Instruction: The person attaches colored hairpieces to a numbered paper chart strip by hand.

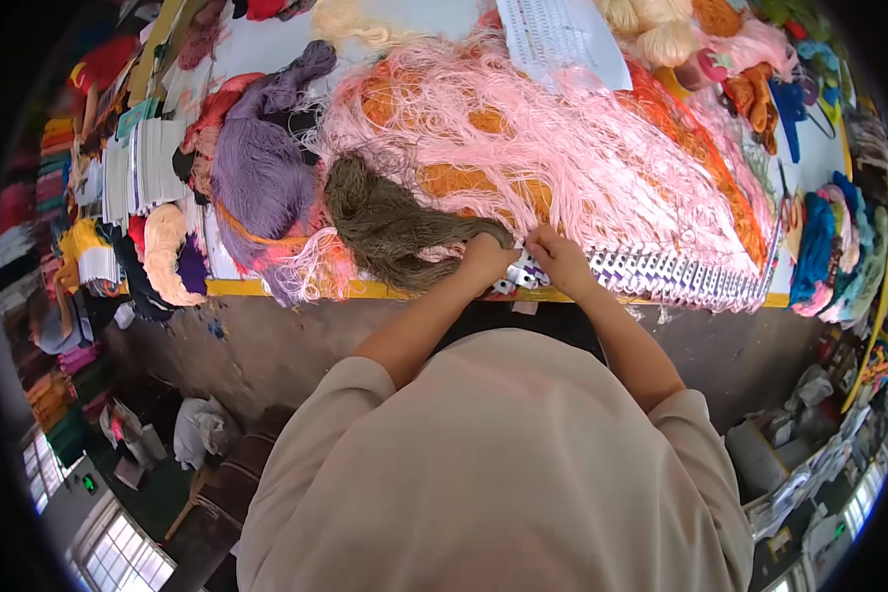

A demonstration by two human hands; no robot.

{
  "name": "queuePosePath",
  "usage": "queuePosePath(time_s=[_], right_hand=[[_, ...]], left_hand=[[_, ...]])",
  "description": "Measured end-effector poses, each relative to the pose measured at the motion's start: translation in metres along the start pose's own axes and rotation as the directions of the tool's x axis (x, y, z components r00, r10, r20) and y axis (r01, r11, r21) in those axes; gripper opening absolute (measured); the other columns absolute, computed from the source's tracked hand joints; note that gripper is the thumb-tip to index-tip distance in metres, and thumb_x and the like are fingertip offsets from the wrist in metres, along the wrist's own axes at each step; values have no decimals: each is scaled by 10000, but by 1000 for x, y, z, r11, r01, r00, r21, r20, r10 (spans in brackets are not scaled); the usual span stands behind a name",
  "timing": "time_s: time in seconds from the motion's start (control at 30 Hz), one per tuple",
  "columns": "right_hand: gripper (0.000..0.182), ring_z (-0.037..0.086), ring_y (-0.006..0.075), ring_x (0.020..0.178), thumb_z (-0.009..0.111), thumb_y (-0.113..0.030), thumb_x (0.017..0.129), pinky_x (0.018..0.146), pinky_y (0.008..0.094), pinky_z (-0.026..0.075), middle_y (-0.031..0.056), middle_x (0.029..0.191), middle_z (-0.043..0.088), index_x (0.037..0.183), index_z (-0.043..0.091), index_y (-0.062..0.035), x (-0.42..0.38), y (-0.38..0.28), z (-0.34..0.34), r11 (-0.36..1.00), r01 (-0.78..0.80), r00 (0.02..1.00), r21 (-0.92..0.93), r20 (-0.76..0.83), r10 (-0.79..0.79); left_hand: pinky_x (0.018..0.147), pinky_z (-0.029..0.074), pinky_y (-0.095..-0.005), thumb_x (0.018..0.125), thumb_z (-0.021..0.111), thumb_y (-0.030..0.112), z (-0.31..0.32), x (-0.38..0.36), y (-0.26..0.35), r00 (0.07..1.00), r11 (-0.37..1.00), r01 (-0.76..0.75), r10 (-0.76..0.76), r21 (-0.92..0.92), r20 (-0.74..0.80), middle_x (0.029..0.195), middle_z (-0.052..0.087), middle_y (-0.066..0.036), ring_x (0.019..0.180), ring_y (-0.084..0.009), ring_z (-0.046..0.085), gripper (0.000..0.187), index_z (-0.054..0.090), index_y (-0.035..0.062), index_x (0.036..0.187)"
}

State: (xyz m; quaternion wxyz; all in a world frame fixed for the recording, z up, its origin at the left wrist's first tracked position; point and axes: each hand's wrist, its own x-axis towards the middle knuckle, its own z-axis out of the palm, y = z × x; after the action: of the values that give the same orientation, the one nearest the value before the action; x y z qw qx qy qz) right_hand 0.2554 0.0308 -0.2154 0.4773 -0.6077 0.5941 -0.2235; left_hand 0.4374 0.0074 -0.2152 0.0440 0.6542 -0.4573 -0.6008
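Note:
A dark olive-brown skein of thread (390,222) lies near the front edge of the table, its narrow end reaching to my left hand (487,260). The fingers of that hand are closed around this end. Close by on the right, my right hand (558,260) is closed in a pinch, and what it holds is too small to make out. Beneath and beside both hands runs a row of white cards with dark holes (661,276). Loose pink threads (562,148) fan out from the row over orange skeins (464,183).
A purple skein (261,168) lies to the left, near a stack of white cards (143,168). A printed sheet (562,39) rests on the pink threads at the back. Blue skeins (814,242) hang at the right, and the yellow table edge (365,289) runs in front.

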Motion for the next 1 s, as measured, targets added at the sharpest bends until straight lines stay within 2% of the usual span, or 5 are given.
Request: queuePosePath(time_s=[0.07,0.27,0.53,0.8,1.0], right_hand=[[139,640,353,729,565,-243,937,646,424,483,152,768,636,983,575,-112,-2,1,2,1000,-19,1000,-19,17,19],[143,648,348,727,551,-256,942,648,441,484,151,753,639,995,554,-123,-2,-11,-4,998,-61,996,22,73,59],[150,651,353,736,585,-242,913,654,455,484,139,756,643,972,530,-116,5,-7,-1,994,-114,991,-6,76,114],[79,575,120,596,601,-83,887,552,292,452,50,688,586,944,553,-57,8,8,1,903,-257,957,344,223,187],[108,480,63,583,577,3,868,520,226,377,-15,723,517,936,525,-63,11,3,0,861,-274,952,429,250,178]], left_hand=[[454,422,-318,781,735,174,-1,-3,6,1000,999,21,-21,26,-24,586,596,-84,476,-154,549,232,664,-45,752],[437,331,-279,810,704,177,-16,-7,7,972,827,176,-60,-534,229,563,505,-6,465,-114,456,212,604,27,699],[432,329,-270,839,664,133,-11,-4,10,973,899,114,-16,-423,228,588,499,-2,473,-103,457,139,606,33,762],[427,331,-265,852,664,130,-13,-3,9,969,897,137,-32,-420,246,602,508,-4,480,-102,461,146,603,35,760],[430,339,-260,845,654,127,-12,2,5,965,869,159,-37,-469,259,590,520,-18,487,-101,472,185,592,21,706]])
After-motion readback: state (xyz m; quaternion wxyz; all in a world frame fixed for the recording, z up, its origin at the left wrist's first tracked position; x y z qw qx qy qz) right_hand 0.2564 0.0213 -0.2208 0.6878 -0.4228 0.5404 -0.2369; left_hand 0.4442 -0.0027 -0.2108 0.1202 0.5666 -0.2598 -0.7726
